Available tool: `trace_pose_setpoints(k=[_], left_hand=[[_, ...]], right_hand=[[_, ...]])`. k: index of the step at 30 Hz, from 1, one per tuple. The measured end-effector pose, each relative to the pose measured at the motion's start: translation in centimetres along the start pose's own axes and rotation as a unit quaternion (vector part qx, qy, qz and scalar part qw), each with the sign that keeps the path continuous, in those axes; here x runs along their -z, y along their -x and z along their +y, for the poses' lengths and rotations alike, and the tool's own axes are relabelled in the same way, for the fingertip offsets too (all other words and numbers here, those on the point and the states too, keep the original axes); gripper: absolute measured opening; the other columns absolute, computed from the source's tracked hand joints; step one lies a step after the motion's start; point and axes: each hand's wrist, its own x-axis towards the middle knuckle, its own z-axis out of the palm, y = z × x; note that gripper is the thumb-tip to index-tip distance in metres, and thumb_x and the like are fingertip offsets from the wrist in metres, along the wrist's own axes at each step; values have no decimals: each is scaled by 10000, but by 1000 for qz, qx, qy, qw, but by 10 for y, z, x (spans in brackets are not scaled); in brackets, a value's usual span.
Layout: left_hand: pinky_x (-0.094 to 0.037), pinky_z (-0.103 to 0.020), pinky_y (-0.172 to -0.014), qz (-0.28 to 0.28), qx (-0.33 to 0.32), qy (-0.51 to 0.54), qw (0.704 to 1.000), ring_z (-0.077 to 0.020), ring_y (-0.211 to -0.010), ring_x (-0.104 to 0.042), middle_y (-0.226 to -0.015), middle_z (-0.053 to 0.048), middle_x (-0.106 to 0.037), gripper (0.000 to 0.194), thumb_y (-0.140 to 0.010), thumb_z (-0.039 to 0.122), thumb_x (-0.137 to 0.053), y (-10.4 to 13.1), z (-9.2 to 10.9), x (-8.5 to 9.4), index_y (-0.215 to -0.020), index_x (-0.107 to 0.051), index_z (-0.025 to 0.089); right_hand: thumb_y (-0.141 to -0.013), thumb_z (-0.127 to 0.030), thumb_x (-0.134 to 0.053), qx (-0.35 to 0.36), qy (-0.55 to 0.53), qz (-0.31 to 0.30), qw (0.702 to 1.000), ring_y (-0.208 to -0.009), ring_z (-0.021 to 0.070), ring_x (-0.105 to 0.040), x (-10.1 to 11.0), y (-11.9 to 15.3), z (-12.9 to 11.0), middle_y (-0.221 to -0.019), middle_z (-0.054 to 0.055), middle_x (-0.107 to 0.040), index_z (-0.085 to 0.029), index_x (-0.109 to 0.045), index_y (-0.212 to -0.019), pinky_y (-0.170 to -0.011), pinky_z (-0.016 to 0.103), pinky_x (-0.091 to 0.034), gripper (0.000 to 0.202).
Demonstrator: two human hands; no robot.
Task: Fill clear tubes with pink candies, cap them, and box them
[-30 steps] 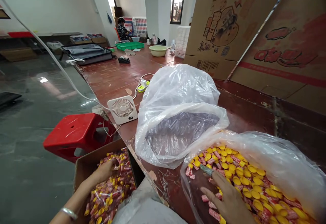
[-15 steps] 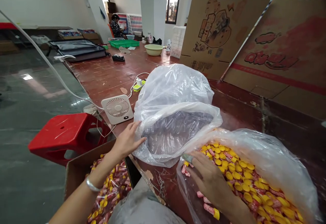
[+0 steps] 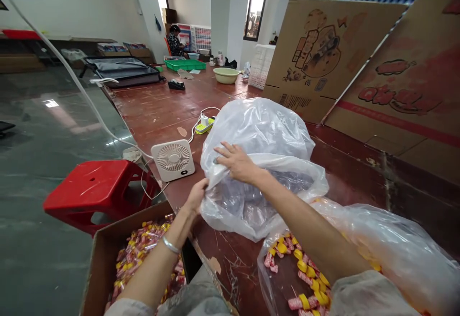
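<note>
A large translucent plastic bag (image 3: 258, 126) stands on the red-brown table, its mouth facing me and clear plastic pieces (image 3: 255, 208) inside. My left hand (image 3: 197, 197) is closed on the left edge of the bag's mouth. Over the upper left rim lies my right hand (image 3: 236, 163), fingers spread and touching the film; a greyish-green wrap shows on one digit. My right forearm crosses the bag's opening. At the lower right, a second clear bag (image 3: 391, 234) holds small pink-and-red pieces with yellow caps (image 3: 311, 277), partly hidden by my arm.
A cardboard box (image 3: 94, 263) of similar capped pieces stands below the table's left edge, near a red stool (image 3: 89, 184). A small white fan (image 3: 173, 160) and a power strip (image 3: 204, 125) sit left of the bag. Large cartons (image 3: 323, 66) rise at right. A person (image 3: 175, 41) sits far back.
My right hand has moved from the bag of capped pieces up and left onto the large bag's rim. My left hand has closed on the rim's left side. The view has shifted slightly.
</note>
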Motion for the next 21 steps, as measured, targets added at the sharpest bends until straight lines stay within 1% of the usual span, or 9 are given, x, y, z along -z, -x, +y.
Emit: trace_pose_setpoints(k=[3,5,8,11,14,15,16,19,21], left_hand=[[-474,-301,-514,-38,-6,19,999,-141,-457,-497,-466,-5,-507,331,-777,414,-554,-16,5,-25,-556,-553,167],[-484,-303,-531,-54,-13,23,998,-153,-494,-535,-525,-24,-573,327,-782,422,-578,-25,12,-26,-619,-605,140],[-508,-316,-630,-51,-33,15,998,-191,-646,-614,-733,-52,-675,349,-771,443,-641,-28,21,-7,-875,-674,112],[-492,-364,-852,53,-112,-90,988,-253,-945,-630,-1005,-82,-681,474,-816,449,-661,-14,24,14,-1191,-608,163],[-348,-464,-1079,158,-264,-319,897,-329,-1239,-504,-1291,-157,-596,467,-887,424,-612,8,19,14,-1292,-578,192],[-311,-488,-1105,156,-292,-374,866,-351,-1274,-474,-1336,-175,-572,462,-886,423,-616,14,16,9,-1282,-593,186],[-302,-500,-1105,136,-295,-399,858,-365,-1270,-473,-1332,-188,-575,445,-879,413,-629,17,13,4,-1256,-613,179],[-421,-448,-974,64,-228,-380,894,-323,-1072,-592,-1120,-165,-672,293,-911,345,-567,14,1,-8,-1128,-665,174],[-484,-367,-856,39,-195,-346,917,-256,-914,-641,-980,-106,-708,241,-939,298,-498,9,-6,-4,-1050,-681,188]], right_hand=[[-827,-10,-507,-18,-23,-28,999,-1260,251,-535,25,5,24,-1246,79,-667,-188,-624,-1066,-1116,431,-294,320],[-858,-43,-488,-50,-18,-47,997,-1024,237,-641,38,11,37,-1000,77,-716,-180,-622,-1052,-991,393,-381,273],[-873,-171,-602,-86,-23,-90,992,-900,264,-651,41,9,46,-852,85,-701,-176,-650,-997,-809,340,-397,134],[-776,-422,-781,-86,-62,-146,984,-834,263,-643,30,-12,48,-759,73,-683,-183,-677,-816,-712,306,-363,264],[-771,-686,-688,-83,-120,-181,973,-682,210,-606,19,-41,48,-659,60,-647,-175,-660,-687,-635,295,-341,519],[-800,-739,-611,-84,-138,-185,969,-644,192,-585,17,-49,49,-646,59,-639,-171,-652,-669,-619,294,-337,584],[-824,-762,-552,-86,-153,-186,967,-622,179,-567,16,-55,50,-644,59,-634,-166,-647,-662,-612,293,-335,625],[-837,-693,-583,-89,-189,-176,962,-640,167,-550,13,-60,56,-695,54,-647,-149,-667,-752,-622,285,-343,557],[-818,-602,-648,-84,-216,-166,959,-691,164,-559,12,-52,63,-772,38,-667,-154,-683,-862,-644,270,-358,452]])
